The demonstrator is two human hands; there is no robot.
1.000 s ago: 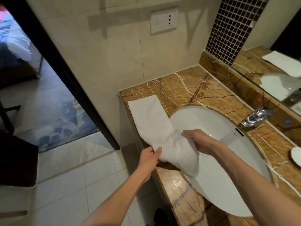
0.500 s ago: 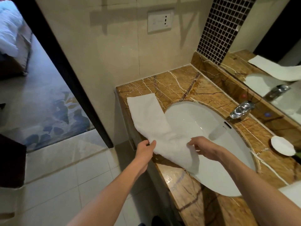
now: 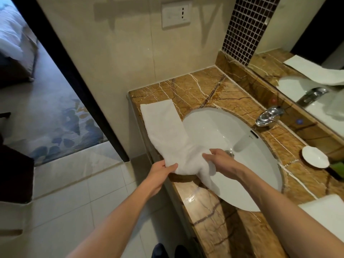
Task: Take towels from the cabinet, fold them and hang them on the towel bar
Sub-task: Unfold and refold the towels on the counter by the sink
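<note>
White terry cloth is bunched between both hands at the near edge of the counter [image 3: 210,86]. The left hand [image 3: 160,173] reaches forward and pinches the towel [image 3: 163,125], thumb on top and fingers beneath. The right hand [image 3: 222,162], palm down, curls its fingers into the gathered cloth over the rim of the basin [image 3: 223,131]. From there the towel's long axis runs away to the far left, flat on the brown marble, and a short tail droops into the basin.
</note>
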